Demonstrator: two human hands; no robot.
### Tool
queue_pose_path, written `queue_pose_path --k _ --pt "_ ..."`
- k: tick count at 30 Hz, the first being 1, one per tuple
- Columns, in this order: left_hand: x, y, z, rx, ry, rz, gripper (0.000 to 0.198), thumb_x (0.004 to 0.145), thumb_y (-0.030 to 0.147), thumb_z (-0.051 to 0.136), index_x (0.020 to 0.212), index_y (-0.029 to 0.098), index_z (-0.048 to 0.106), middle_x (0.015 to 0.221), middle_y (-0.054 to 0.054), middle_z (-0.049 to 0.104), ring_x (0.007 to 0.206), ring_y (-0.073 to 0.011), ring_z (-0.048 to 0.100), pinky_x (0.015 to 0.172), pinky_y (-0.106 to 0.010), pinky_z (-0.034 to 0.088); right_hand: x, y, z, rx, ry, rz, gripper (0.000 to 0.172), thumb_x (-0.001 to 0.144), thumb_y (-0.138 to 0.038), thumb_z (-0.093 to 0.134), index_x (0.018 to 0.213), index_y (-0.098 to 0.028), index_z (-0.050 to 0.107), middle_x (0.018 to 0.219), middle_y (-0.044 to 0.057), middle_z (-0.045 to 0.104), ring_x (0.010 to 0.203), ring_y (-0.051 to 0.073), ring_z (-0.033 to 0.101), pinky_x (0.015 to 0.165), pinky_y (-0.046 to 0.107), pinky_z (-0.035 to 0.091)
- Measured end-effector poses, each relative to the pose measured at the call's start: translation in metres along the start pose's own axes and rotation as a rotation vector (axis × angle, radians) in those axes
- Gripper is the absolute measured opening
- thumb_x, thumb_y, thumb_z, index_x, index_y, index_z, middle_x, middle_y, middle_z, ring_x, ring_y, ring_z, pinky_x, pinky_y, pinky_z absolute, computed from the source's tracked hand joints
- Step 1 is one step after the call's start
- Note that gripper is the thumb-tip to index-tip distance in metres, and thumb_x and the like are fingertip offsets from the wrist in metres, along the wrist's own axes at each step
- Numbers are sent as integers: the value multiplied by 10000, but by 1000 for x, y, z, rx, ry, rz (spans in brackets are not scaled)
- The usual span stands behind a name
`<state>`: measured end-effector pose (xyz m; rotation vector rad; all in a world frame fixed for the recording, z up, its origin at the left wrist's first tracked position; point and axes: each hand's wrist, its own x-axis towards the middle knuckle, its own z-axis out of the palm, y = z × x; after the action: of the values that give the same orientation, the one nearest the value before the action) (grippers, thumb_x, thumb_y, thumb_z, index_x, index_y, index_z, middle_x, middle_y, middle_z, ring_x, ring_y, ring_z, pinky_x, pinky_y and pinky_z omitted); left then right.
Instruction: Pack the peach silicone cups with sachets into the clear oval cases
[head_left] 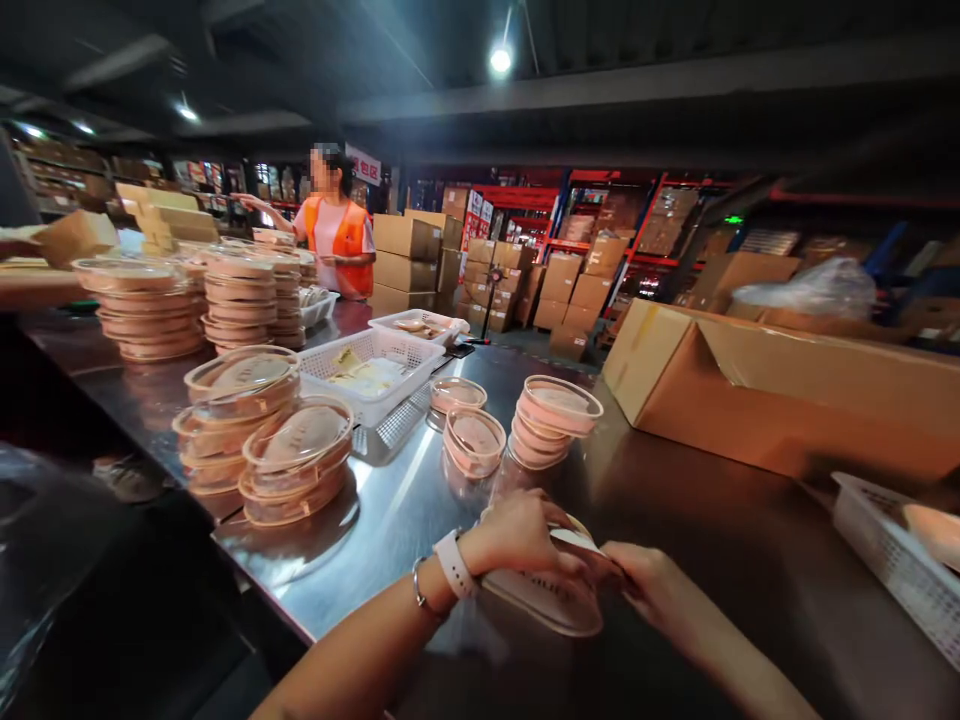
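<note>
Evidently, both hands are working on the same thing: the left hand (pixel 529 530) is curling its fingers over one side of a pale piece (pixel 576 541), and the right hand (pixel 641 575) is pinching the opposite side, probably so that neither edge is slipping. The fingertips are blurring there, so the exact grip is hard to tell. Right beneath the left hand, a clear lid (pixel 544 605) with lettering is lying at a slant; whether a container is sitting under it is hidden.

Just beyond the left hand, a short stack (pixel 544 420) and two round containers (pixel 474 445) (pixel 457 395) are standing on the surface (pixel 712 520), presumably near enough for an easy reach. Farther out to the left of that hand, other containers (pixel 296 460) are sitting in leaning piles, likely to save room, and a white basket (pixel 390 395) beside them is keeping loose flat pieces together. Beyond the right hand, a large cardboard box (pixel 750 410) is resting along the far edge, and to its right another basket (pixel 877 560) is holding something pale. Well beyond the left hand, a person in an orange vest (pixel 352 245) is standing by the stacks.
</note>
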<state>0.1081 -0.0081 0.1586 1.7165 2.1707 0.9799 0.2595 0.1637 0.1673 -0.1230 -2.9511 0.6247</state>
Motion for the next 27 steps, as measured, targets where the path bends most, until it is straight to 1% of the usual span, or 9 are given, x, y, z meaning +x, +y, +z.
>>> queue_pose_path --k 4,8,11,14,16,19,22,24,27 --pt "5 -3 -1 -5 -11 132 509 750 479 799 1202 252 739 1173 -76 736 1106 -263 657 970 -342 497 -15 6 25 161 185 -19 315 847 -429 491 657 -216 625 653 54 671 617 215 616 583 286 447" --pt "12 -14 5 -93 66 250 566 711 465 838 1203 211 715 1135 -79 728 1070 -252 658 979 -353 494 -19 18 56 318 425 128 325 846 -471 531 754 -214 708 667 26 690 649 216 637 584 258 464" --pt "18 -27 8 -153 86 300 612 660 497 864 1163 180 718 1181 -117 705 1094 -288 651 997 -404 494 -16 39 75 326 391 210 383 818 -519 549 663 -201 696 638 31 709 658 254 668 552 262 463" --pt "22 -38 6 -307 -4 401 446 754 494 798 1077 189 765 1299 -127 659 1195 -276 623 1064 -378 463 -18 59 83 161 289 199 384 837 -467 526 596 -210 676 606 42 710 629 273 690 527 281 468" --pt "23 -43 6 -367 -57 414 396 816 491 740 1094 212 777 1334 -110 649 1220 -260 615 1089 -362 443 -23 66 84 28 367 171 351 870 -451 531 655 -223 688 650 45 720 591 245 688 511 278 489" --pt "21 -40 9 -332 -65 353 471 833 514 703 1196 217 753 1350 -132 643 1284 -308 566 1128 -434 396 -30 71 82 -96 620 -25 293 918 -436 535 1006 -238 733 995 84 761 818 242 748 672 287 599" --pt "18 -33 13 -393 -76 249 454 865 533 634 1132 198 782 1365 -152 626 1353 -357 487 1180 -507 297 -30 70 82 -205 732 -290 374 963 -339 486 1293 -270 650 1391 116 604 1190 271 665 916 348 594" --pt "18 -28 14 -479 -96 201 458 885 559 580 1000 182 812 1360 -149 622 1311 -358 522 1169 -509 314 -27 68 83 -258 729 -401 398 968 -276 482 1344 -297 614 1487 105 515 1316 286 574 990 387 565" --pt "17 -26 14 -640 -126 145 452 791 597 678 928 186 805 1335 -117 627 1205 -320 599 1056 -442 452 -26 67 82 -367 744 -436 364 966 -229 469 1273 -295 653 1395 93 588 1387 316 485 1097 527 469"
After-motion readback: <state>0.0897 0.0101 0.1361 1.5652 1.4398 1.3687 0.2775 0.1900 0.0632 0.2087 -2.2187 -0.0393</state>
